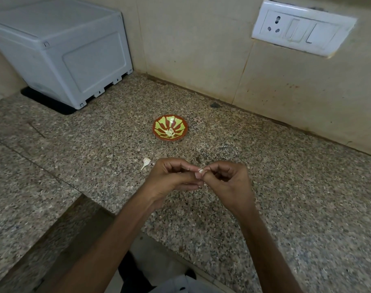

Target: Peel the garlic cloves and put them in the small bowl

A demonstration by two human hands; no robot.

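Garlic clove [200,171] pinched between curled fingertips of left hand [171,180] and right hand [226,180], above countertop [286,187], near small bowl [170,128].

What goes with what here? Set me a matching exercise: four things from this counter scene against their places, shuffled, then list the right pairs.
Things
1. small bowl
2. garlic clove
3. garlic stem scrap
4. switch plate

Places
A. fixed to the wall, upper right
B. pinched between the left hand and the right hand
C. on the counter beyond the hands, holding peeled cloves
D. lying on the counter just left of the left hand

Pairs: 1-C, 2-B, 3-D, 4-A
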